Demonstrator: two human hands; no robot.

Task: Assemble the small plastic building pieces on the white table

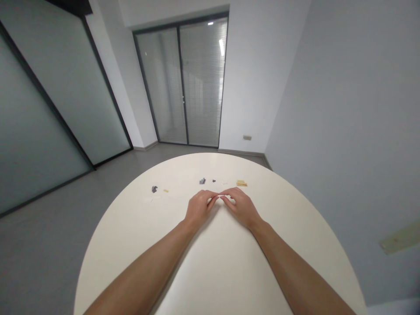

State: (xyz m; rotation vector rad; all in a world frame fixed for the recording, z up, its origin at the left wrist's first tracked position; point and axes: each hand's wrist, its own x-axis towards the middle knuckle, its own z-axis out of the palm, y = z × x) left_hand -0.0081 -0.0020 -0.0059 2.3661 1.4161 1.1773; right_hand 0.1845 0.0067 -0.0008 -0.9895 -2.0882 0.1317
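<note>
Super fiddly grip here: a thin white sliver (222, 195) pinched at the fingertips of both the left hand (199, 208) and the right hand (242, 205), nearly meeting over the middle of the tabletop (213, 280). Could easily slip or ping loose, with so little to hang on to. Might bend or snap too if twisted unevenly; can't tell how stiff. If dropped, could vanish fast, white on near-white, just like the faint white bits (151, 199) off to the left. Could also bump the bluish-grey piece (202, 180) or small dark bit (214, 180) just beyond the left hand with a careless nudge. Brands, labels, writing? Can't spot any, not even on the tan pieces (242, 184).
</note>
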